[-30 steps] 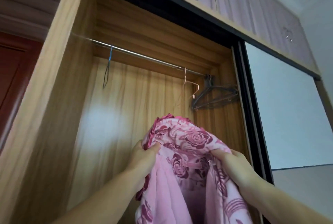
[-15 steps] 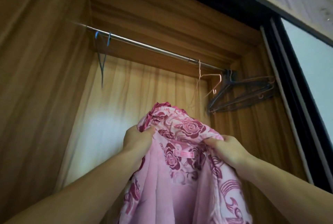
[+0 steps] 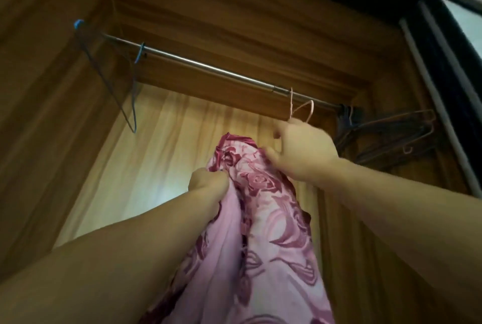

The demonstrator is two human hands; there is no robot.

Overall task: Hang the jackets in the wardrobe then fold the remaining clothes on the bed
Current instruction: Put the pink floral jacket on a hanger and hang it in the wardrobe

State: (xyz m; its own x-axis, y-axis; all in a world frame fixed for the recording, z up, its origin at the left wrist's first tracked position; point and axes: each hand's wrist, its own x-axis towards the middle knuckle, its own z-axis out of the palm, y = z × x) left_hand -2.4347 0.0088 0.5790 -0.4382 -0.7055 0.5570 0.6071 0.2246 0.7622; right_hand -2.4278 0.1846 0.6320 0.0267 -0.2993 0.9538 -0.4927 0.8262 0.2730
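Observation:
A pink jacket point(image 3: 263, 209) with dark rose patterns hangs in front of me inside the wooden wardrobe. My left hand point(image 3: 208, 184) grips its collar edge in a fist. My right hand point(image 3: 303, 150) is lifted off the fabric and up to a thin pink wire hanger point(image 3: 300, 109) that hangs on the metal rail point(image 3: 208, 69). Its curled fingers close on the hanger's lower wires, and its thumb still brushes the jacket's top.
A blue wire hanger point(image 3: 130, 104) hangs at the rail's left end. Several dark hangers point(image 3: 386, 133) bunch at the right end against the wardrobe side. The black sliding-door frame point(image 3: 443, 83) runs down the right.
My right hand let go of the jacket and rose to the pink hanger. The left hand lifted the jacket higher, and the view tilted further up toward the rail.

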